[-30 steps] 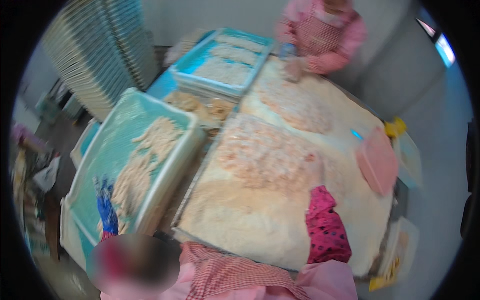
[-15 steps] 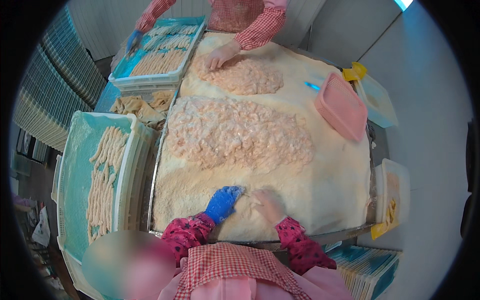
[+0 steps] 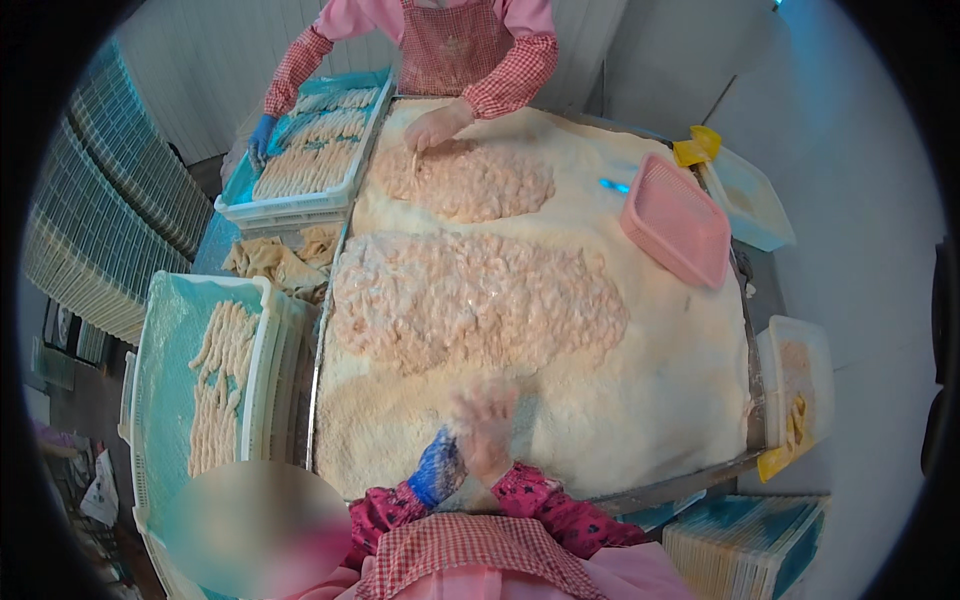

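Note:
My left hand (image 3: 436,468), in a blue glove, and my right hand (image 3: 484,430), in a translucent glove, are close together over pale powder (image 3: 600,430) near the table's front edge. My right fingers look stretched upward and apart, blurred, with nothing visible in them. My left fingers are partly hidden beside the right hand. Beyond them lies a wide mass of wet, pale pink pieces (image 3: 480,295). To the left, a white crate (image 3: 262,360) lined with green plastic holds rows of coated strips (image 3: 215,390).
A co-worker (image 3: 450,50) handles a smaller pink heap (image 3: 485,185) and reaches into a blue-lined tray (image 3: 300,160). At right are a pink basket (image 3: 675,215), yellow scoop (image 3: 697,145) and plastic tubs (image 3: 795,370). Stacked crates (image 3: 110,235), cloths (image 3: 265,260) and racks (image 3: 745,545) flank the table.
My left hand has left the left crate for the powder beside my right hand. My right fingers have since risen and straightened. The view has shifted; the co-worker's blue-gloved hand has moved down the tray.

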The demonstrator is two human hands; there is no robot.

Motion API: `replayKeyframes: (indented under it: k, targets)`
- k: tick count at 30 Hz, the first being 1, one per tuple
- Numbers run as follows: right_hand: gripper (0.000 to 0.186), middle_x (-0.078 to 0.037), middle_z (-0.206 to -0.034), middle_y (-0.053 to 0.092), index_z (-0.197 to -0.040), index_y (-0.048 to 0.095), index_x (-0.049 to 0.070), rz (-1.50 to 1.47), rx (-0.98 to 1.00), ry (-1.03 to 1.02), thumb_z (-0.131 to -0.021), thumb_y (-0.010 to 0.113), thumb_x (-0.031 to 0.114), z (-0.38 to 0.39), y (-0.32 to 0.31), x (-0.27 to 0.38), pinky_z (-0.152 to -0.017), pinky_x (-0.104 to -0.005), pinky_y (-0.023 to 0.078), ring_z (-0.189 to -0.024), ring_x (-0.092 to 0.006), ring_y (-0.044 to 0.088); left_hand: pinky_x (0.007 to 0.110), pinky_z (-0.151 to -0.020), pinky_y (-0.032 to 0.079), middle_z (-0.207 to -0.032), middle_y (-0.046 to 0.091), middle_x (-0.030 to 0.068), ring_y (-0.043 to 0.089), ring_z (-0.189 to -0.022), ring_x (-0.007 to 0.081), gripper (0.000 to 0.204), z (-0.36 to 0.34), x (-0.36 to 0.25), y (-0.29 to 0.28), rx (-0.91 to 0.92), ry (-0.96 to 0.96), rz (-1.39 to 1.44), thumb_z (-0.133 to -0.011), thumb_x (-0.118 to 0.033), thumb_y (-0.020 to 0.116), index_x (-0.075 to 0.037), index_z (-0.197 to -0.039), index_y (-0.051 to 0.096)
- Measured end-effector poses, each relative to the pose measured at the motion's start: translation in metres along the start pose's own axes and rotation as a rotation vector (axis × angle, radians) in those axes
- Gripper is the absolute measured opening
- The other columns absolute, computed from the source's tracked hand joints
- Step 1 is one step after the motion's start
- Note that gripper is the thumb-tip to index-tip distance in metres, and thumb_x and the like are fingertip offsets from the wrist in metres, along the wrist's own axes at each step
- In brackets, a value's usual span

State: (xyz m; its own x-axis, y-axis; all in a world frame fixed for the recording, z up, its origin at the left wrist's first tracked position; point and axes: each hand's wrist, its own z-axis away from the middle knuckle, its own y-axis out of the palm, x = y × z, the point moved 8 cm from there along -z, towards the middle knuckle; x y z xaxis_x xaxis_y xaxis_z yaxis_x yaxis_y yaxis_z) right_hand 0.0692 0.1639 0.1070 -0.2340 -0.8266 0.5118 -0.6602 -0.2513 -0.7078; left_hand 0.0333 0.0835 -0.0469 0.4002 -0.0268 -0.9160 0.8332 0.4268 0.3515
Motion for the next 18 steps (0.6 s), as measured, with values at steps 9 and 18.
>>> replayKeyframes:
  k: [9, 18]
  targets:
    - [0.046, -0.019, -0.117, 0.051, -0.119, 0.049, 0.004, -0.336, 0.13, 0.119, -0.08, 0.058, 0.027, -0.08, 0.017, -0.028, -0.095, -0.0395, 0.036, -0.114, -0.0338, 0.044, 0.03, -0.077, 0.046, -0.109, 0.055, 0.0077, 0.054, -0.093, 0.0178, 0.039, -0.027, -0.032, -0.031, -0.246, -0.095, 0.762, -0.094, -0.036, 0.041, -0.008, -0.12, 0.046]
    - [0.017, -0.013, -0.071, 0.059, -0.081, 0.057, 0.007, 0.348, 0.229, -0.024, -0.065, 0.062, 0.007, -0.182, 0.038, -0.141, -0.064, -0.0429, 0.047, -0.073, -0.0327, 0.058, 0.043, -0.081, 0.046, -0.112, 0.053, 0.0085, 0.052, -0.094, 0.0215, 0.037, -0.042, -0.26, -0.147, -0.068, 0.473, 0.721, -0.093, -0.04, 0.042, -0.009, -0.112, 0.049]
